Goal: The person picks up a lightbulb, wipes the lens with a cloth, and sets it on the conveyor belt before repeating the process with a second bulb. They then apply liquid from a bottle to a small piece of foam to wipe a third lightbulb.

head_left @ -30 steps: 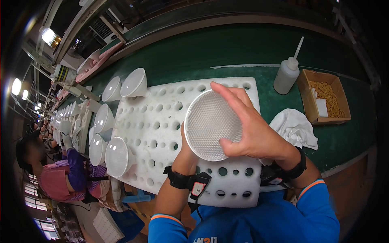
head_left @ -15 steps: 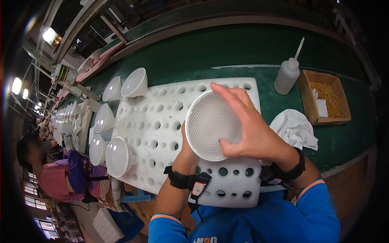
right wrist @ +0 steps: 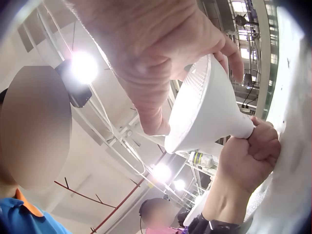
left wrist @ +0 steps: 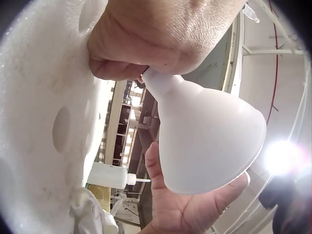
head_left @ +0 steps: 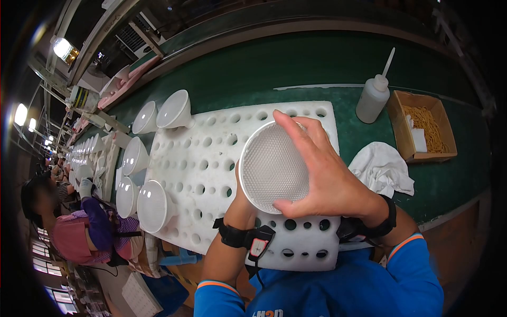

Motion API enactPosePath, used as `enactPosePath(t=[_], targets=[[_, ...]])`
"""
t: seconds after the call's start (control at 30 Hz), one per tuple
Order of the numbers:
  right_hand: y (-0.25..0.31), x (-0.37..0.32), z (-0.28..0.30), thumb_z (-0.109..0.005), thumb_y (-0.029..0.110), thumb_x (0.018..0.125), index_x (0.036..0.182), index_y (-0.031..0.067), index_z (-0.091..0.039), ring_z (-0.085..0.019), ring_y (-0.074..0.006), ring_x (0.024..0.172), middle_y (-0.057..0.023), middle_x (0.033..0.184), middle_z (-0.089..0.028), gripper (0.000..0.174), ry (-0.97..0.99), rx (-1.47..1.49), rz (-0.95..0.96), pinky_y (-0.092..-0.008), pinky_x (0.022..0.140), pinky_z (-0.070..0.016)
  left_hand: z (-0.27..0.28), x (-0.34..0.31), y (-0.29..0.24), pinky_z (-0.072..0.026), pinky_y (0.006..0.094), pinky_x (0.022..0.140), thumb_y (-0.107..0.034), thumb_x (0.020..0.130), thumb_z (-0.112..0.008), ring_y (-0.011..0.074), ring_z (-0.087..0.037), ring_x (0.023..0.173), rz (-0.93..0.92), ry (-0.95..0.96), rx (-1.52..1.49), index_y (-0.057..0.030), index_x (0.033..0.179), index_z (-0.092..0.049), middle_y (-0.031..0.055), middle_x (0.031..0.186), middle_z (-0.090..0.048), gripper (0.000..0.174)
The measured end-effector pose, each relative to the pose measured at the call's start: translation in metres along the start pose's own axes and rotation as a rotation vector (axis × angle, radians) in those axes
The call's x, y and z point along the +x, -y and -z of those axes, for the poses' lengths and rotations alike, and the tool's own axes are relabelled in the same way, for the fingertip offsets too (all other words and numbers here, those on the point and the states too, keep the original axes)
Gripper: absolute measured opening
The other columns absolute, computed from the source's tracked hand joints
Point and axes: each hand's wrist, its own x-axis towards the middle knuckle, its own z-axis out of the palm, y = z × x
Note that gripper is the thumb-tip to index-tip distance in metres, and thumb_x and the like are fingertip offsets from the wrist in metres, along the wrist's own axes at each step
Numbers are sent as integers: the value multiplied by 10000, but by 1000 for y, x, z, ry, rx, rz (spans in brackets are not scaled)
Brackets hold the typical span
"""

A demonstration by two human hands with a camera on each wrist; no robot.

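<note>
A white reflector bulb (head_left: 272,169) with a dimpled lens faces up toward the head camera, held over the foam board. Its narrow neck is gripped in my left hand (left wrist: 146,41), which sits close beside the foam in the left wrist view and is mostly hidden behind the bulb in the head view. My right hand (head_left: 330,179) spans the wide lens end, thumb at the lower edge and fingers around the upper edge. From the right wrist, the bulb (right wrist: 214,107) shows between the right hand above and the left fist at its neck.
Perforated white foam board (head_left: 216,127) lies on the green bench (head_left: 222,74). Several similar bulbs (head_left: 153,206) stand along its left side. At right are a squeeze bottle (head_left: 373,100), a white cloth (head_left: 383,168) and a box (head_left: 397,113) of rubber bands. Another person (head_left: 74,227) sits at left.
My right hand has shifted slightly left and down around the lens edge, its thumb now lower and farther left. The bulb has moved slightly with it, still gripped at the neck.
</note>
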Motion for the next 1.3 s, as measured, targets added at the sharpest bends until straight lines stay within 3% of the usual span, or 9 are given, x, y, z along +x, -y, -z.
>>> enactPosePath(t=[0.1, 0.2, 0.4, 0.6, 0.8, 1.0, 1.1, 1.2, 1.3], targets=[[-6, 2, 0, -716, 196, 572, 1454, 76, -245, -367, -360, 1230, -196, 1299, -335, 1008, 7, 70, 10, -407, 1048, -320, 5, 0, 4, -572, 391, 849, -207, 969, -382, 291, -635, 1014, -106, -53, 295, 36, 1282, -488, 179, 1194, -586, 410], [-4, 1, 1, -716, 196, 576, 1453, 77, -252, -366, -359, 1231, -196, 1300, -336, 998, 14, 100, 8, -410, 1048, -320, 16, 1, 1, -513, 351, 926, -327, 972, -460, 256, -547, 1153, -7, 50, 252, -73, 1347, -435, 125, 1279, -531, 454], [-5, 2, 0, -718, 196, 586, 1455, 74, -252, -355, -363, 1249, -210, 1305, -333, 994, 10, 102, -15, -417, 1052, -313, 20, 0, 2, -511, 351, 932, -320, 976, -452, 257, -546, 1156, -18, 53, 279, -74, 1359, -420, 127, 1285, -527, 456], [0, 0, -3, -835, 322, 599, 1465, 82, -241, -356, -355, 1257, -196, 1336, -327, 1077, -23, -52, 37, -400, 1056, -312, 4, 1, 1, -560, 403, 872, -234, 980, -286, 297, -623, 1040, 37, 2, -40, 34, 1299, -463, 200, 1218, -566, 452], [-9, 5, -1, -666, 273, 850, 1438, 42, -309, -404, -320, 1224, -176, 1304, -391, 726, -27, 61, 82, -379, 1047, -317, 6, 5, 4, -569, 374, 851, -239, 990, -331, 277, -631, 1029, -43, -92, 100, 3, 1308, -463, 176, 1218, -573, 421], [-20, 7, -2, -508, 149, 942, 1407, 25, -338, -444, -287, 1180, -190, 1230, -440, 510, -140, 230, 53, -356, 1000, -358, 39, 9, 15, -580, 354, 824, -249, 986, -382, 251, -639, 1011, -152, -125, 535, -2, 1300, -472, 162, 1195, -591, 409], [-17, 3, -3, -484, 140, 951, 1408, 8, -324, -441, -276, 1182, -188, 1232, -440, 503, -118, 269, 80, -348, 997, -357, 46, 9, 8, -581, 340, 805, -261, 997, -360, 244, -648, 981, -148, 52, 158, 1, 1274, -492, 159, 1168, -604, 403], [-11, 2, -1, -565, 155, 879, 1414, 22, -320, -438, -294, 1182, -185, 1261, -421, 603, -80, 285, 57, -363, 998, -362, 29, 1, 6, -579, 339, 802, -271, 1009, -320, 239, -651, 961, -49, -108, 85, 0, 1245, -512, 161, 1134, -615, 407], [8, 4, 14, -680, 184, 692, 1407, 42, -361, -418, -300, 1213, -167, 1315, -404, 795, -24, 110, 91, -373, 1061, -299, 32, 8, 5, -531, 339, 910, -263, 971, -483, 259, -559, 1151, 76, 24, 208, -53, 1355, -413, 151, 1291, -519, 444]])
